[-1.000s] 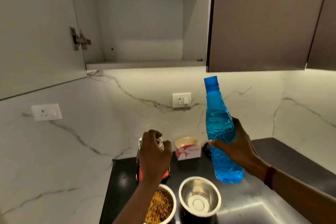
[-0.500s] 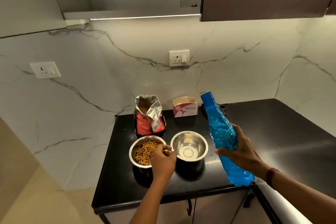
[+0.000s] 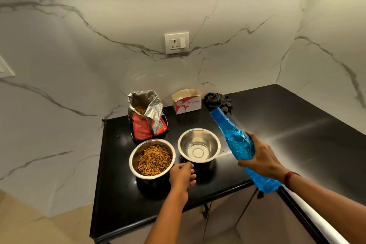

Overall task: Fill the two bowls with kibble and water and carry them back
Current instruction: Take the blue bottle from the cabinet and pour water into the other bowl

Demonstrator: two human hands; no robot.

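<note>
Above counter | right hand (image 3: pixel 261 161) grip clamped on bottle (image 3: pixel 237 144) | left hand (image 3: pixel 182 175) curled by bowls

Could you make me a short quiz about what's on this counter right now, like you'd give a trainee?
1. True or false: the right bowl is filled with water.
2. Which hand holds the bottle? A) left B) right C) neither
3. Fill in: the left bowl holds ____.

Key:
1. False. It looks empty and the bottle's cap is still on.
2. B. The right hand grips the bottle, tilted with its cap toward the wall; the left hand sits at the near rims of the bowls.
3. Kibble, the same as in the open bag behind it.
</note>
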